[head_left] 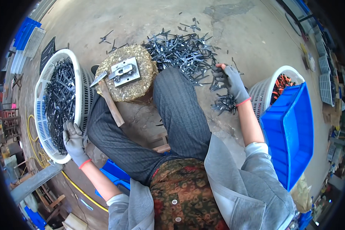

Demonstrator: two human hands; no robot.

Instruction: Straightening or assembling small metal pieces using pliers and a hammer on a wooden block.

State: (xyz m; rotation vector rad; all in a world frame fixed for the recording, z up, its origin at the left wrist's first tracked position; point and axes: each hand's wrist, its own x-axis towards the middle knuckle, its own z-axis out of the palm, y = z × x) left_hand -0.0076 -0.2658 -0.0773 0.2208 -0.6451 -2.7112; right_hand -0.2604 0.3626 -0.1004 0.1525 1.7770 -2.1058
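- Left hand (74,142), grey-gloved, at the rim of a white basket (85,92) of dark parts (60,101).
- Right hand (231,82), likewise gloved, near a floor pile (182,51).
- Stump (142,57), bearing metal block (124,73) and hammer (111,102).
- Blue bin (298,126).

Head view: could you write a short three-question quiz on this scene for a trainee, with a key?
1. True or false: the hammer has its handle reaching past the edge of the round speckled block.
2. Which colour shows among the pieces in the white basket on the right? A) green B) orange C) yellow
3. Which of the person's hands is nearest the white basket on the left?

Key: 1. True. 2. B. 3. The left hand.
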